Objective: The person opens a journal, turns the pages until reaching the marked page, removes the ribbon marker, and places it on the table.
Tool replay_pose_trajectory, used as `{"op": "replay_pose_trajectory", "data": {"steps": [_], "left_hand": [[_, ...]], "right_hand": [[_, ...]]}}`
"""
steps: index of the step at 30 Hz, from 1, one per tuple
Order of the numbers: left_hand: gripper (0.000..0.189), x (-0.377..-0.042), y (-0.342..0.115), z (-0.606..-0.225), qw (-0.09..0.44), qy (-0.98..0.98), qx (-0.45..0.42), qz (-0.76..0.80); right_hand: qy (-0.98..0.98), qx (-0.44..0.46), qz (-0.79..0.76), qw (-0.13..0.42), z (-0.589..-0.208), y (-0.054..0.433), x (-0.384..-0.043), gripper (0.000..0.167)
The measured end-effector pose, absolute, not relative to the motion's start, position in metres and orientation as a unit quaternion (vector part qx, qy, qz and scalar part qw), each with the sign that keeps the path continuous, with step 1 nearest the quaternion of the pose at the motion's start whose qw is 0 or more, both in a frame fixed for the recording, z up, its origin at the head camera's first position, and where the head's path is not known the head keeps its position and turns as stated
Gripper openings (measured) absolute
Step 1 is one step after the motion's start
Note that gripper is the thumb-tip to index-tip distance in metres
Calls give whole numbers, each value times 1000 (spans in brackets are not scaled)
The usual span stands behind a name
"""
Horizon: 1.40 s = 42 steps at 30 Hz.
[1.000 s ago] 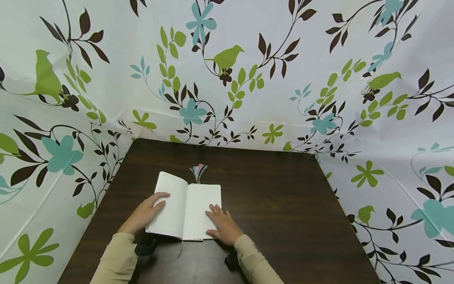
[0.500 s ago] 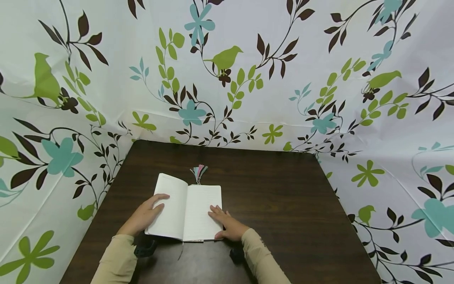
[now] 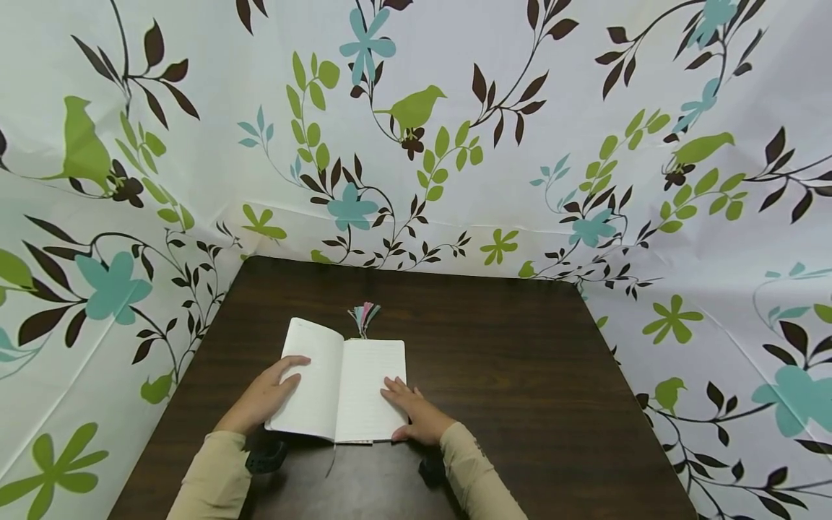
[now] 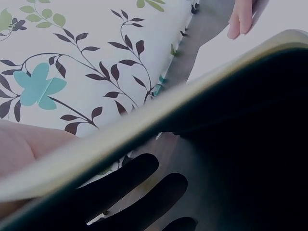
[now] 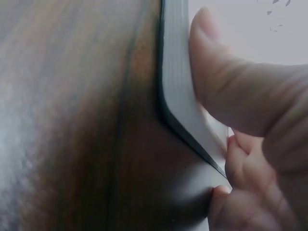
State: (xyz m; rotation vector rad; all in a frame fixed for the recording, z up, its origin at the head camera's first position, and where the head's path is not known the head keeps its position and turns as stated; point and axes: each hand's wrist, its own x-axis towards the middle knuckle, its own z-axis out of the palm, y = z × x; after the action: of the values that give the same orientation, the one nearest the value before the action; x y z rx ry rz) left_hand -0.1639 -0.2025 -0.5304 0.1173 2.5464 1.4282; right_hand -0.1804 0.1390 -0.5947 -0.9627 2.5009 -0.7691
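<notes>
Dark table bears an open, faintly ruled notebook.

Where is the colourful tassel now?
In the head view, the colourful tassel lies left of centre on the dark table, just beyond the top edge of the open notebook.

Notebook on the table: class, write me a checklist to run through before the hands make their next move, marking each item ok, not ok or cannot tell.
1. Notebook open: ok, pages face up.
2. Left hand holding the left page side: ok, some fingers on top, others beneath.
3. Right hand touching the right page: ok, fingers rest on it.
4. Notebook flat on the table: not ok, its left side is raised.
5. Tassel clear of both hands: ok, beyond the far edge.
6. Left page unwritten: cannot tell, any marks are too faint.
</notes>
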Motion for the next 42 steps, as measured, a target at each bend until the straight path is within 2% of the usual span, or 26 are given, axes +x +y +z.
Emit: {"op": "replay_pose_trajectory", "data": {"steps": [17,25,29,35,38,42], "left_hand": [[37,-164,-203,-530,106,866,37,488],[37,-163,-202,-527,113,865,35,487],[37,-164,-202,-529,108,868,39,484],[37,-164,-202,-529,109,868,38,483],[37,-164,-202,-529,108,868,37,483],[37,-163,-201,-527,106,869,39,482]], "right_hand": [[889,-334,-266,166,-595,136,-180,85],[898,-331,-253,143,-594,135,-178,81],[902,-332,-253,108,-592,133,-175,73],[909,-338,-242,24,-592,127,-171,55],[911,-332,-245,-10,-592,122,-171,61],[911,-322,-249,-63,-592,116,-171,85]]}}
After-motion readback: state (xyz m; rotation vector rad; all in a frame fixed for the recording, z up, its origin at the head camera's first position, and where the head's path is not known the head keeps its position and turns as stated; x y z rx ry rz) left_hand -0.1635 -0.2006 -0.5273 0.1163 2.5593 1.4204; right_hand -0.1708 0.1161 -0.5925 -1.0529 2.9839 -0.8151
